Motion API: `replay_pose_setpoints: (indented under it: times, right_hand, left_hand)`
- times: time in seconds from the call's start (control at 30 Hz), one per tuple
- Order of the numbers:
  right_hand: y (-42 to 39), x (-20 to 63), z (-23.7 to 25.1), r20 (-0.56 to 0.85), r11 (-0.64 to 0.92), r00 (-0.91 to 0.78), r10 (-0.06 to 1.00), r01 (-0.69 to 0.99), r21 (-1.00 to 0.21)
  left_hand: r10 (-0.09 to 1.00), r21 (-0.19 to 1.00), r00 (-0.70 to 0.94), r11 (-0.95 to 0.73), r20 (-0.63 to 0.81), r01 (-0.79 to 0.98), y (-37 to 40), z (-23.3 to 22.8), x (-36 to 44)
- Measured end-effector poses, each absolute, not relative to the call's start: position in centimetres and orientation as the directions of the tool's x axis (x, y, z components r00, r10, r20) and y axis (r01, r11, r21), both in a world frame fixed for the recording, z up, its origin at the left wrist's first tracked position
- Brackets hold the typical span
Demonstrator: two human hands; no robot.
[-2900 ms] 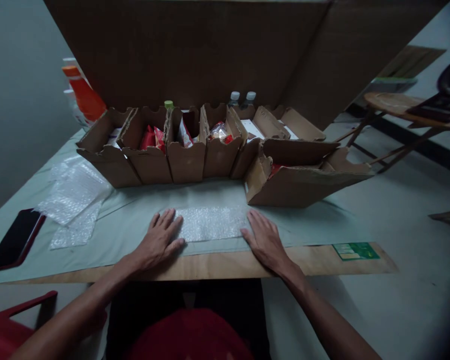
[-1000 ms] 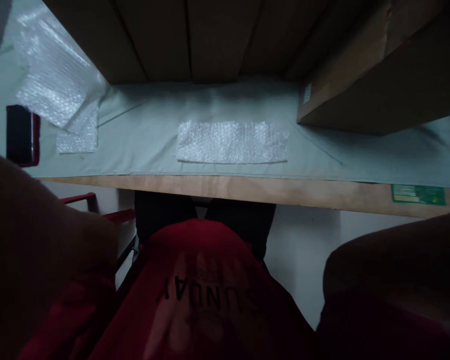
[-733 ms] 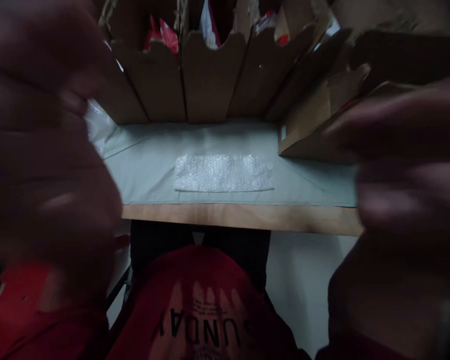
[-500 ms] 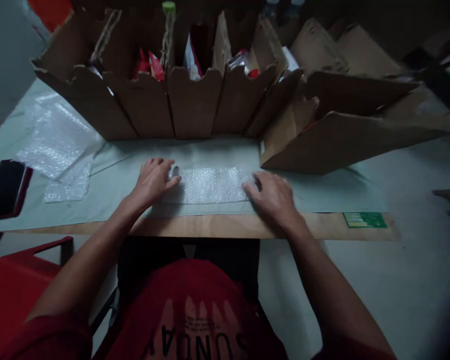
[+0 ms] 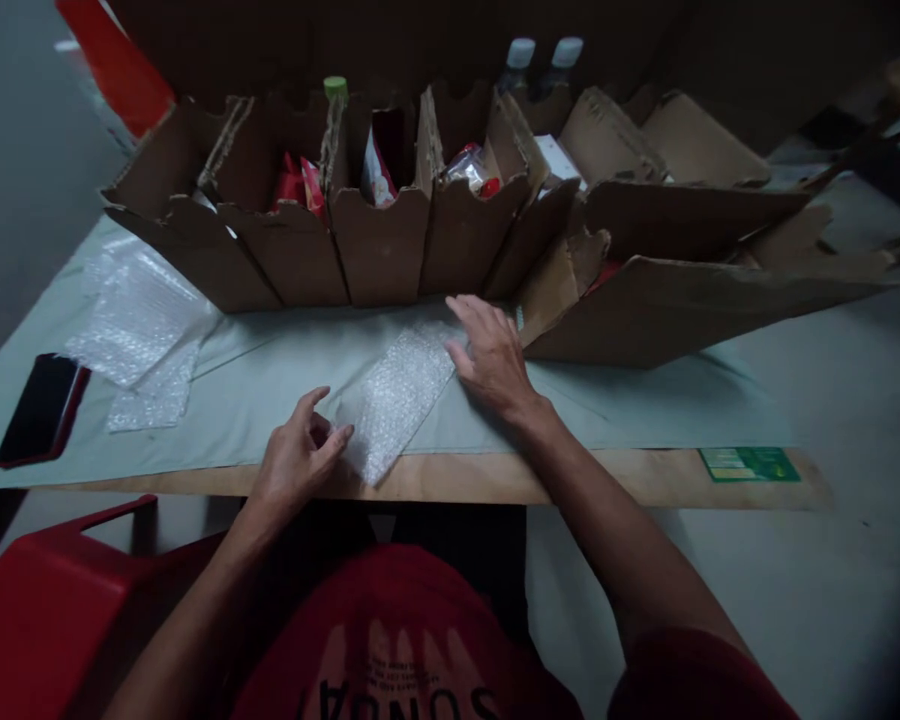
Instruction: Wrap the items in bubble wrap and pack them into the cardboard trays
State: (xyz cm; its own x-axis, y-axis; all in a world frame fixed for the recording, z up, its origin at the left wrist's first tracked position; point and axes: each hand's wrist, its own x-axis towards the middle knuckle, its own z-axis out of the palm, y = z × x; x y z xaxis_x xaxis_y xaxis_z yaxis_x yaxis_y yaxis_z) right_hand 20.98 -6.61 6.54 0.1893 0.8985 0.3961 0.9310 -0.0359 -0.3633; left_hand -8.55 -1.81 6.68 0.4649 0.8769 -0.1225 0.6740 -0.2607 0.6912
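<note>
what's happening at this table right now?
A seated person has both hands on a strip of bubble wrap that lies diagonally on the table. The left hand pinches its near end at the table edge; the right hand presses its far end flat, just before a row of cardboard boxes.

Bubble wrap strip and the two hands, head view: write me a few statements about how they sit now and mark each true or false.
1. The bubble wrap strip lies at a slant, one end past the table edge. True.
2. The left hand pinches the strip's near end. True.
3. The right hand is inside a cardboard bin. False: it lies flat on the strip's far end, in front of the bins.
4. The phone lies on the strip. False: it lies apart, far to the left, beside the spare bubble wrap sheets.
5. The strip is rolled into a tube. False: it lies flat.
</note>
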Motion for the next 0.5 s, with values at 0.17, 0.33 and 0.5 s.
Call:
replay_pose_setpoints:
  times: [0.17,0.33,0.5]
  right_hand:
    - [-13.8,17.1,6.8,0.253,0.225,-0.126,0.959,0.881,-0.416]
    - [-15.5,10.4,5.9,0.204,0.321,-0.263,0.943,0.882,-0.345]
    - [-12.8,8.6,3.7,0.322,0.326,-0.217,0.921,0.882,-0.339]
  left_hand:
    - [0.796,0.733,0.556,-0.229,-0.239,0.641,-2.0,6.8,-10.6]
    - [0.804,0.731,0.552,-0.238,-0.220,0.639,-2.0,6.2,-10.0]
    - [0.804,0.718,0.562,-0.273,-0.195,0.640,-1.4,6.7,-10.9]
